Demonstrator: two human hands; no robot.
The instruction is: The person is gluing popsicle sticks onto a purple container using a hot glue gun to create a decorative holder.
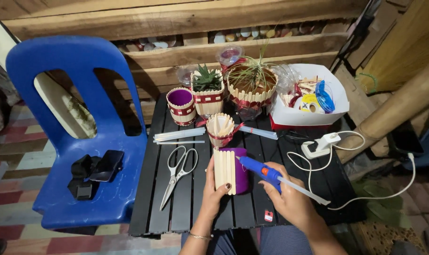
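Observation:
My left hand (215, 189) grips a purple cup (241, 175) partly clad in pale wooden craft sticks (224, 169), thumb pressed on the sticks, above a small black slatted table (153, 189). My right hand (290, 198) holds a blue glue gun (261, 171) whose nozzle points at the cup's right side; a clear glue stick (305, 190) juts from its back.
Scissors (177, 172) and loose glue sticks (179, 135) lie left of the cup. Stick-covered pots with plants (208, 97) stand behind, beside a white box of supplies (313, 97). A white plug and cable (320, 145) sit at right. A blue plastic chair (82, 137) holds a phone (106, 165).

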